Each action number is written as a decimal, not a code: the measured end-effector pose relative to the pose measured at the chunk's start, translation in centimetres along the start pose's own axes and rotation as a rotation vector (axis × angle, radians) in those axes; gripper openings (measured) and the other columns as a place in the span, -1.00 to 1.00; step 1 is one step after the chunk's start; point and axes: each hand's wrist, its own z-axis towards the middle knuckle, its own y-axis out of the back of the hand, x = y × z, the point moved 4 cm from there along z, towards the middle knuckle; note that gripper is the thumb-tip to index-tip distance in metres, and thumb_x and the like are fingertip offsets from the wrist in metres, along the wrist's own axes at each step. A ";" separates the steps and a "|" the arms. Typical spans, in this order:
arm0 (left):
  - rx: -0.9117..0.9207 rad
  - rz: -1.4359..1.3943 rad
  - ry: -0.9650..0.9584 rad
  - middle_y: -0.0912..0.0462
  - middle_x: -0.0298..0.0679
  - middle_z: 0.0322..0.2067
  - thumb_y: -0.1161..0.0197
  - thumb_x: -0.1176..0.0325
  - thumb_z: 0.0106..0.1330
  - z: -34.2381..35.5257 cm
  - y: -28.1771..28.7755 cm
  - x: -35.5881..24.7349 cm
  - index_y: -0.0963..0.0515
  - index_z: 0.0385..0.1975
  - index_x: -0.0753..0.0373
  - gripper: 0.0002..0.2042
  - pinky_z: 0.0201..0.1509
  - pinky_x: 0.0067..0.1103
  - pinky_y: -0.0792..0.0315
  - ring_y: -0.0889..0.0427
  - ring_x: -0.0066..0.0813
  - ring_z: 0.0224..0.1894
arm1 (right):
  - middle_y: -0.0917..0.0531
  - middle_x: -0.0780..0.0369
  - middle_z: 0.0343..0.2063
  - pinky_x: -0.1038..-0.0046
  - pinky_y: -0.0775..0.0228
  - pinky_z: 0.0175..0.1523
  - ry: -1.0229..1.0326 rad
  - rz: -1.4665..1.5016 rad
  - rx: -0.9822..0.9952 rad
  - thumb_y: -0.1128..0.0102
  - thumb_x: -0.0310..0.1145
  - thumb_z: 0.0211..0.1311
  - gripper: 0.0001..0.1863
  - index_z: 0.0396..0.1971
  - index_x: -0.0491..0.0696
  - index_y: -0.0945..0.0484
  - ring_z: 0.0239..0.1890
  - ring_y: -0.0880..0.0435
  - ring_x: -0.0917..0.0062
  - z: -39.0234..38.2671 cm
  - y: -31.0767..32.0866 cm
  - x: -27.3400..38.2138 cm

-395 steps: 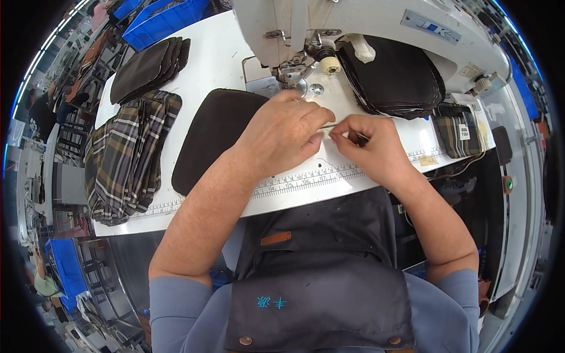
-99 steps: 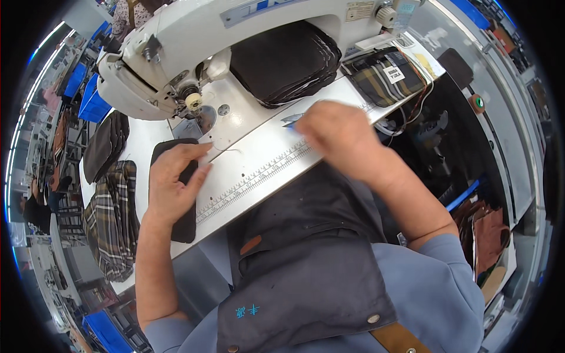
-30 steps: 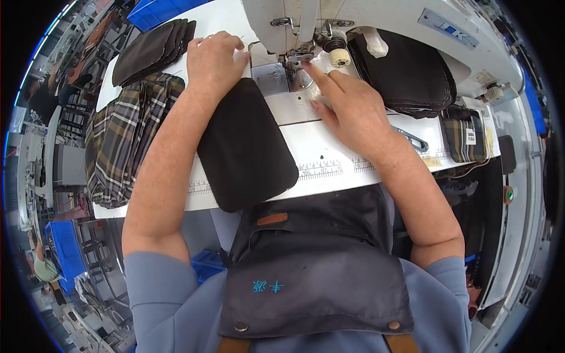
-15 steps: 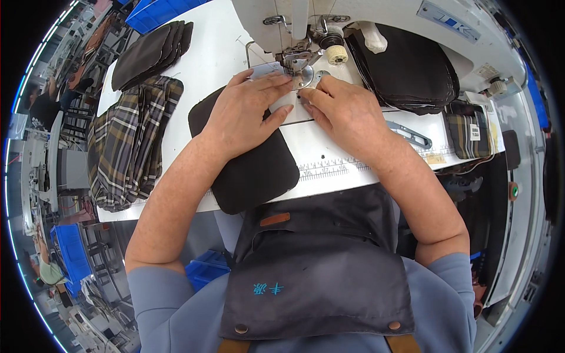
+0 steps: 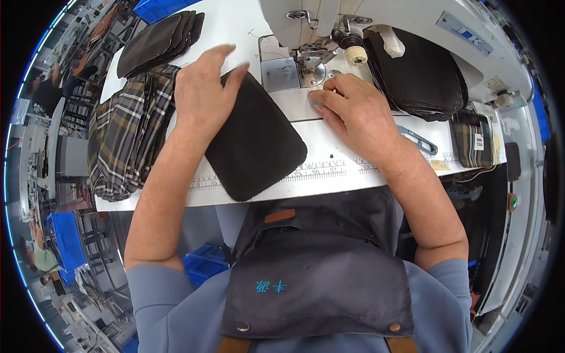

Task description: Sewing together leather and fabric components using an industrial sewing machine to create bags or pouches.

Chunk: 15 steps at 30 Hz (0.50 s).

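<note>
Currently the left hand (image 5: 203, 97) spreads its thumb and fingers over the far-left end of a flat black fabric panel with rounded corners (image 5: 259, 147), while the right hand (image 5: 356, 115) curls its fingers before the silver needle plate (image 5: 279, 75), whether pinching anything I cannot tell. Brown-and-white plaid pieces (image 5: 129, 138) crowd the left forearm, and the white sewing machine (image 5: 406, 15) bars the far side, a stack of dark panels (image 5: 421, 79) under its arm. Rightward from the black panel, whose near corner reaches the edge, white tabletop (image 5: 329, 183) shows.
</note>
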 end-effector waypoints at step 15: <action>0.503 -0.328 -0.115 -0.33 0.01 0.37 -0.34 -0.18 0.22 -4.0 -1.2 -6.3 -0.35 0.31 0.41 -0.16 0.53 -0.05 -0.04 -0.22 -0.10 0.48 | -0.73 0.31 -0.19 0.33 -0.43 -0.02 0.078 0.182 0.072 -0.37 -0.41 0.05 -0.77 -0.23 -0.05 -0.74 -0.09 -0.64 0.42 0.1 0.5 0.1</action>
